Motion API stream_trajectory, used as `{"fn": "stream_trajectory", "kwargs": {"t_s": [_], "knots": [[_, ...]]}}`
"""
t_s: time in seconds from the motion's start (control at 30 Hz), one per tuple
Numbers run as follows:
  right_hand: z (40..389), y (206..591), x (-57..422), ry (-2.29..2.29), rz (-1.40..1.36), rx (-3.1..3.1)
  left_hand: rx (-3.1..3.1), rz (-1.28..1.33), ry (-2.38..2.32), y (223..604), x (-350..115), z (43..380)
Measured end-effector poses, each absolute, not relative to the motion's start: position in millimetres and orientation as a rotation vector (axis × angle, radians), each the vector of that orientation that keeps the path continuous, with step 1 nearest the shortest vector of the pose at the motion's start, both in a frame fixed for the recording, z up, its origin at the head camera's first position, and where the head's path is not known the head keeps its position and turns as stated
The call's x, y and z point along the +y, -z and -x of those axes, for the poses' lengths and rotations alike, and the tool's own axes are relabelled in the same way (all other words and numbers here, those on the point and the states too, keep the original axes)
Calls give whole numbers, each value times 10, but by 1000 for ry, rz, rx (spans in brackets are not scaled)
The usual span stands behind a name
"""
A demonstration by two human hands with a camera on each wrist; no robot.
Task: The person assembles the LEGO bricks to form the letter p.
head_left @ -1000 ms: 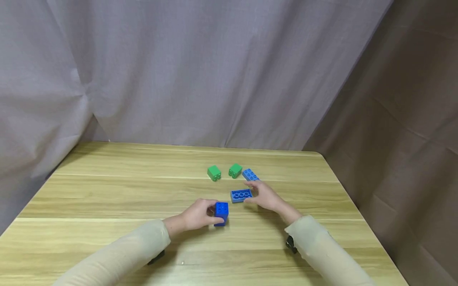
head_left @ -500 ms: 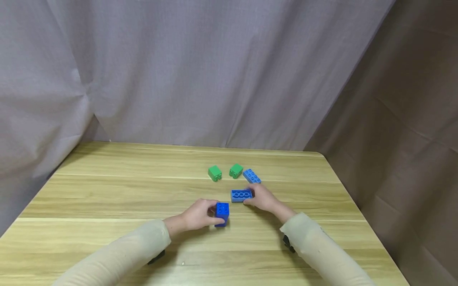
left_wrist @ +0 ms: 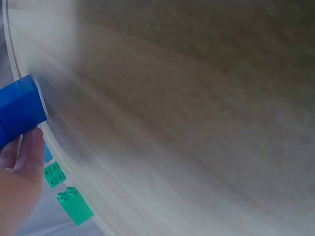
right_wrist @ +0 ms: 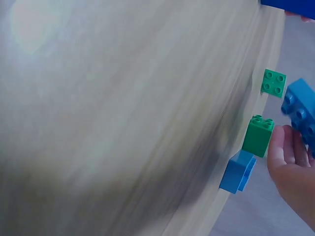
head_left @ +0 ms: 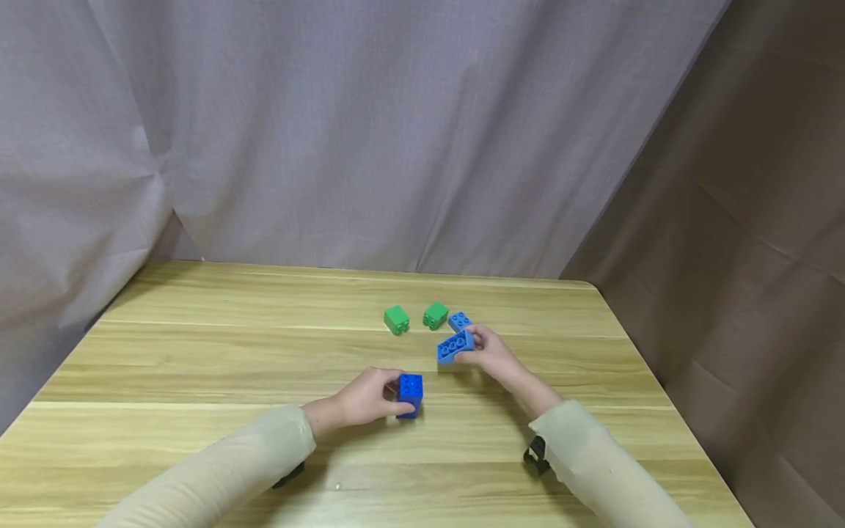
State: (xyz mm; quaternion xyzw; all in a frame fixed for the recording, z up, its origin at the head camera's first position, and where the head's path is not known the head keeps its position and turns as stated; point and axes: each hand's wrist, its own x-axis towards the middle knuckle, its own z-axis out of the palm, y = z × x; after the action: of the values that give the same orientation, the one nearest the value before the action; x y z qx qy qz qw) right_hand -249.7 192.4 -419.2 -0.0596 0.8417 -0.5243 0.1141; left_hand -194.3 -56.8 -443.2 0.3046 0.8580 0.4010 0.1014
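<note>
Toward the middle of the wood-grained desk [head_left: 198, 352], the left hand [head_left: 361, 397] has its grip closed round an upright dark-blue, square-topped plastic block [head_left: 411, 386]; the right hand [head_left: 494, 358] pinches a light-blue rectangular plastic brick [head_left: 452, 347], tilted above the desk, near a second light-blue studded brick [head_left: 458, 320] and two green plastic blocks [head_left: 397, 319]

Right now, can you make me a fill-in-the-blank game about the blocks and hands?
1. The left hand holds a piece coloured dark ____.
2. The right hand holds a long block showing ____ round tubes underneath.
3. The green blocks number ____.
4. Beyond the right hand, another light-blue block lies with its studs facing ____.

Missing words: blue; three; two; up.
</note>
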Motion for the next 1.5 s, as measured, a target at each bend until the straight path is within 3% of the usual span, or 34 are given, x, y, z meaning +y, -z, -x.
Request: {"fn": "stream_trajectory", "kwargs": {"t_s": [0.53,1.3,1.5], "knots": [[2396,4150,1952,1861,115,2165,2563,-910,-1199,4450,-569,1925],[2236,4001,1859,1641,149,2477,2486,-866,-1462,4381,-561,1929],[2122,3963,1709,1618,274,2516,2465,-863,-1495,4385,-554,1940]]}}
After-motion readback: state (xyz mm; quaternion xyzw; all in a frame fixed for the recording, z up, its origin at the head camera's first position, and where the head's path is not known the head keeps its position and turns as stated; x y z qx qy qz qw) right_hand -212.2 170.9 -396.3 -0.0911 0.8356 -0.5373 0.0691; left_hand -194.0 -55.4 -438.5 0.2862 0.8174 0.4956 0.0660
